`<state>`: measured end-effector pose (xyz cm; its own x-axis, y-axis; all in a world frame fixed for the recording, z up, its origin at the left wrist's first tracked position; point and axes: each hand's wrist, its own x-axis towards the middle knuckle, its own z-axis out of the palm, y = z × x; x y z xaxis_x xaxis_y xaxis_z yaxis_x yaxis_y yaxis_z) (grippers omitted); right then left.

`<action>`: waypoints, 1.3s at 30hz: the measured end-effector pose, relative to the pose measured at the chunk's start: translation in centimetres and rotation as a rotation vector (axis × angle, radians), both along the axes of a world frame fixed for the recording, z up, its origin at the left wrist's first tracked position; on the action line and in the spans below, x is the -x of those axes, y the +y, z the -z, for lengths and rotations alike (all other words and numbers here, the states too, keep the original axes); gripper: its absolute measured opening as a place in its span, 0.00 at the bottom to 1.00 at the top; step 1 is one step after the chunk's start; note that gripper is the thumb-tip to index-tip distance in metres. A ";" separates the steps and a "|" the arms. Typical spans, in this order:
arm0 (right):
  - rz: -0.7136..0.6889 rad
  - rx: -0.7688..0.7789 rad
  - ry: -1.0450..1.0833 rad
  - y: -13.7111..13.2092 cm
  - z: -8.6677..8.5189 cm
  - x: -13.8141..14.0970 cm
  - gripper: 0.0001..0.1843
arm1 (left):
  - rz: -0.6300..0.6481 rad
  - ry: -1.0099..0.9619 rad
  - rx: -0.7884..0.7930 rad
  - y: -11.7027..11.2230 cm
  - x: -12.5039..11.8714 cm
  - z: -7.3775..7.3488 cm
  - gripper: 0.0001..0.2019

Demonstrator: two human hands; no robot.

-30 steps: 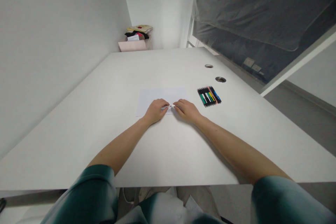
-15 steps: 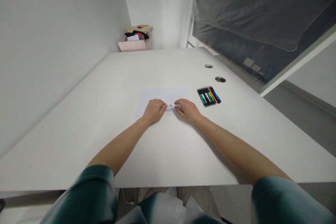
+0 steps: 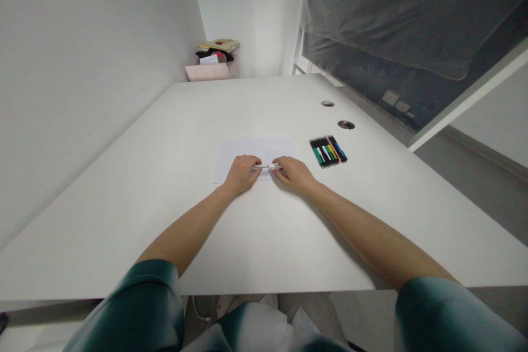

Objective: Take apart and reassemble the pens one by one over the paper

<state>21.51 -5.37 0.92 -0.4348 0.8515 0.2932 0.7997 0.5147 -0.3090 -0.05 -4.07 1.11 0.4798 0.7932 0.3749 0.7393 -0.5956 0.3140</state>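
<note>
A slim white pen (image 3: 266,166) lies level between my two hands, just above a sheet of white paper (image 3: 256,146). My left hand (image 3: 242,172) pinches its left end between thumb and fingers. At the other end, my right hand (image 3: 293,173) grips it the same way. A small dark spot shows near the middle of the pen. Both hands rest low over the near part of the paper and cover some of it.
Several pens (image 3: 329,152) with black, green, white, yellow, pink and blue parts lie in a row right of the paper. Two round metal-rimmed holes (image 3: 346,125) sit in the white table (image 3: 185,126). A pink box (image 3: 207,71) with cloth stands beyond the far edge.
Grip on the pen has shifted slightly: my left fingers have opened a little around it, and more of the pen shows between the hands. The arms stay in place.
</note>
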 end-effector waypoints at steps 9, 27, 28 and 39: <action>0.023 -0.015 0.000 0.2 0.3 -0.2 0.12 | -0.026 0.004 -0.006 -0.1 0.0 -0.2 0.12; 0.003 -0.059 -0.049 0.4 0.2 -0.2 0.16 | -0.003 0.008 -0.010 0.0 0.1 -0.1 0.08; 0.004 -0.046 -0.055 0.3 0.1 -0.1 0.16 | -0.006 0.007 -0.010 0.0 0.1 -0.1 0.08; 0.032 0.005 -0.023 0.0 0.0 -0.2 0.14 | 0.002 0.000 0.006 -0.2 0.2 0.0 0.12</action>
